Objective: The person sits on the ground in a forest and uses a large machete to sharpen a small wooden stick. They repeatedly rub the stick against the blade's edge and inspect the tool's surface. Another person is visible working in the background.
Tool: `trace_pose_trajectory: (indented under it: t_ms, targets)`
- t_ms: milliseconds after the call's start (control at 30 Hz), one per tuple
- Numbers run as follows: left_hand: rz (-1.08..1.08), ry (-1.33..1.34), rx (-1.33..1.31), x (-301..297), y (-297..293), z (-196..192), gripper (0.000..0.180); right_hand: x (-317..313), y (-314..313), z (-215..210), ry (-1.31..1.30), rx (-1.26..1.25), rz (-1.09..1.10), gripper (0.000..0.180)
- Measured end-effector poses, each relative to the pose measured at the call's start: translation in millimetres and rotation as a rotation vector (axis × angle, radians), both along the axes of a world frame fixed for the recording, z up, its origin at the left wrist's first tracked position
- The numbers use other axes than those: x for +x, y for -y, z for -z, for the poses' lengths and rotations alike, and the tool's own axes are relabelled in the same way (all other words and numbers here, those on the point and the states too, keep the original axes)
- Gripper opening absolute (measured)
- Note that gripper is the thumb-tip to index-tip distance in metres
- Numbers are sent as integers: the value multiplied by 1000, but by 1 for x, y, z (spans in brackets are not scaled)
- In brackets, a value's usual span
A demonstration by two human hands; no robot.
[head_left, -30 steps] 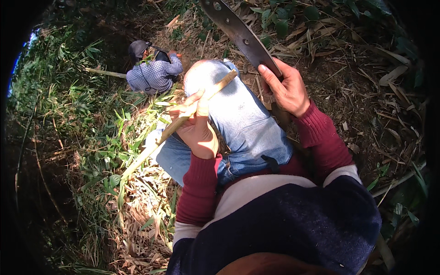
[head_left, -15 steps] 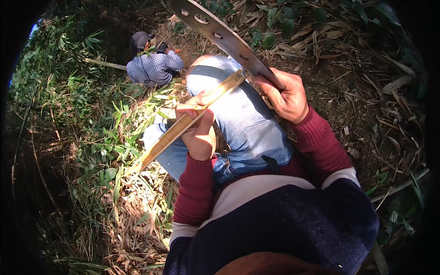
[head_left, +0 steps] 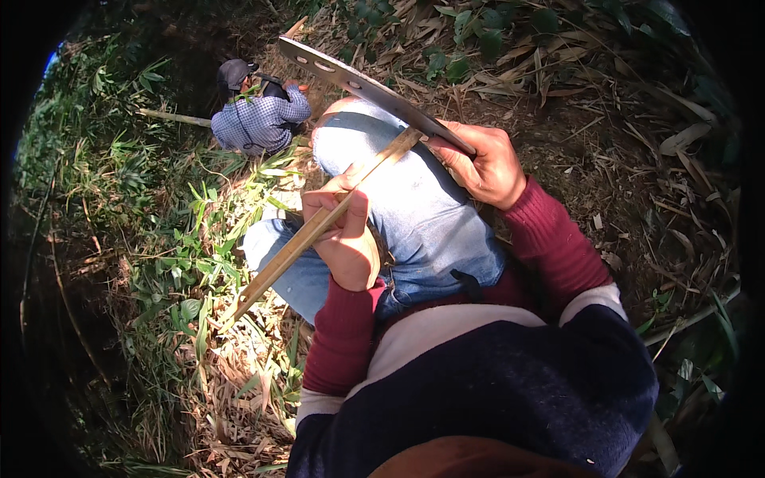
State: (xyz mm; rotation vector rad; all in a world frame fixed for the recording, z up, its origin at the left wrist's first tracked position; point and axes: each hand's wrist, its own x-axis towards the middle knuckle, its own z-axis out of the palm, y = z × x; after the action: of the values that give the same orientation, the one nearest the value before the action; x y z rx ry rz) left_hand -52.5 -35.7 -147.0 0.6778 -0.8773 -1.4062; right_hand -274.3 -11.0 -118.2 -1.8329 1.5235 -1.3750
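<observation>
My left hand (head_left: 347, 247) is closed around the middle of a long, split bamboo strip (head_left: 278, 268), thumb and fingers pinching it. The strip slants from the lower left up to the right, across my jeans. In my right hand (head_left: 492, 169) is a large knife with a wide metal blade (head_left: 362, 86) that has several holes through it. The blade points up and to the left, turned partly edge-on. Near my right hand, the base of the blade meets the upper end of the strip. My fingers hide the knife's handle.
My bent knees (head_left: 422, 207) in blue jeans lie beneath both hands. Beyond them, at the upper left, a person in a checked shirt (head_left: 253, 123) and dark cap crouches. Green leaves (head_left: 211, 255) and dry bamboo litter (head_left: 239, 390) cover the ground. A pale pole (head_left: 175, 117) lies behind the person.
The knife has tilted lower and its blade now shows narrower. My left hand has rolled the bamboo strip a little, so less of its flat face shows. Both hands keep their hold.
</observation>
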Motion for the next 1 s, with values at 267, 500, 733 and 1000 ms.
trace_pose_trajectory:
  t_ms: [267,500,733,1000]
  targets:
    - [-1,35,-34,-1,1,-1,29,8,4,0,-35,-2,10,30]
    - [-22,4,23,-2,1,8,29,4,-1,-6,72,41,10,29]
    - [-33,21,39,0,3,13,21,6,2,5,190,159,98,27]
    - [-107,-280,367,33,29,-6,24,-36,2,37,301,422,262,34]
